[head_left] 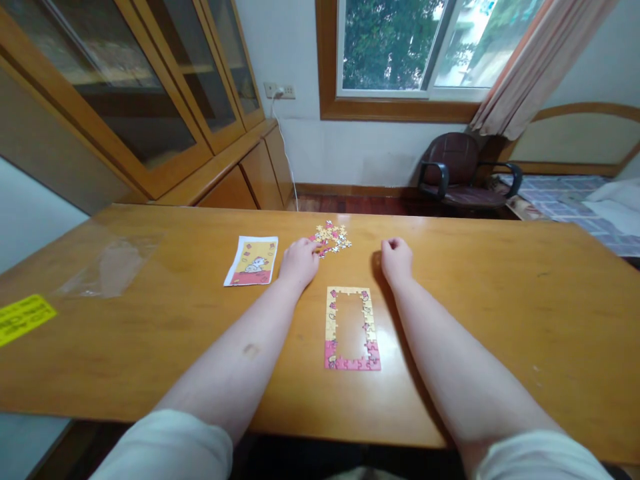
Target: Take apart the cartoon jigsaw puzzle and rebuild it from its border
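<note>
A jigsaw border frame (351, 327), yellow above and pink below with an empty middle, lies on the wooden table (500, 300) between my forearms. Beyond it sits a pile of loose puzzle pieces (332, 238). My left hand (299, 261) rests at the near left edge of that pile, fingers curled and pinching at a pink piece. My right hand (397, 259) lies to the right of the pile, fingers curled in a loose fist, with nothing visible in it. A reference picture card (252, 260) lies just left of my left hand.
A clear plastic bag (107, 267) and a yellow label (23, 317) lie at the table's left side. Wooden cabinets with glass doors (150, 100) stand at the left. A dark armchair (463, 175) and a bed (585, 200) are behind the table.
</note>
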Available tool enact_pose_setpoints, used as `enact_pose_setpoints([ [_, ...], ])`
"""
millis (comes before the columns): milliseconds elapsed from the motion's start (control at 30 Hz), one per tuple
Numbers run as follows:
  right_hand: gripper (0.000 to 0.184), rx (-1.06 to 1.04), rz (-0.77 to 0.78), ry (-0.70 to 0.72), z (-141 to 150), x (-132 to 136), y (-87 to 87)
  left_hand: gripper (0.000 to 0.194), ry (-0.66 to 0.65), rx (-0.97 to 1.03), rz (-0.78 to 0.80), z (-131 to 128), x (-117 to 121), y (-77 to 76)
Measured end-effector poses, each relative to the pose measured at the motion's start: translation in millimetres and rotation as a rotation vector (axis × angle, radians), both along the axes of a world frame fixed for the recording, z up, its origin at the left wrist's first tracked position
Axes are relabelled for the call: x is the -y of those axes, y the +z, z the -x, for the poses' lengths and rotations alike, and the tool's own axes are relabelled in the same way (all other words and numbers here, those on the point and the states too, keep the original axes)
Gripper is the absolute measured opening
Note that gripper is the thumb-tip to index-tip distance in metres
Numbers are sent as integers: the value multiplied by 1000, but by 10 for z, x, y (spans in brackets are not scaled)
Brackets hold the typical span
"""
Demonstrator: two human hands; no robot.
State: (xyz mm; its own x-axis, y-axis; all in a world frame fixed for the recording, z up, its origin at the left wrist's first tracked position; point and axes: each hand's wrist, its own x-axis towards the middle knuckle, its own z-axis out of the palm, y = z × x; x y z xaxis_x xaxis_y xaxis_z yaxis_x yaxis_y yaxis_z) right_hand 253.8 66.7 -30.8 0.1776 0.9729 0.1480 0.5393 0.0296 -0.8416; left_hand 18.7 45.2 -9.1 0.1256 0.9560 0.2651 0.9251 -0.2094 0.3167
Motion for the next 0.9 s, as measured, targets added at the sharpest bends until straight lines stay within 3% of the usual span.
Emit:
enact_pose_setpoints([
  [67, 24, 77, -69, 50, 102, 42, 21, 38, -41, -28, 6, -22, -29, -38],
  [167, 26, 378, -206, 365, 212, 91, 51, 35, -93, -41, 17, -56, -78, -76],
  [233, 36, 553, -208, 448, 238, 102, 58, 33, -92, -39, 39, -67, -98, -87],
  [400, 52, 779, -140, 485, 251, 119, 26, 31, -48, 12, 72, -58, -118, -70],
  [533, 49, 784, -126, 520, 259, 128, 20, 39, 167, -13, 32, -32, -118, -54],
  [633, 41, 709, -146, 457, 241, 112, 34, 52, 257, -54, 89, -25, -113, -66],
  [733, 35, 636, -183, 346, 222, 86, 40, 53, 190, -79, 115, -44, -102, -92],
  [900, 31, 557, -222, 294, 222, 64, 19, 32, 2, -55, 42, -94, -70, -91],
])
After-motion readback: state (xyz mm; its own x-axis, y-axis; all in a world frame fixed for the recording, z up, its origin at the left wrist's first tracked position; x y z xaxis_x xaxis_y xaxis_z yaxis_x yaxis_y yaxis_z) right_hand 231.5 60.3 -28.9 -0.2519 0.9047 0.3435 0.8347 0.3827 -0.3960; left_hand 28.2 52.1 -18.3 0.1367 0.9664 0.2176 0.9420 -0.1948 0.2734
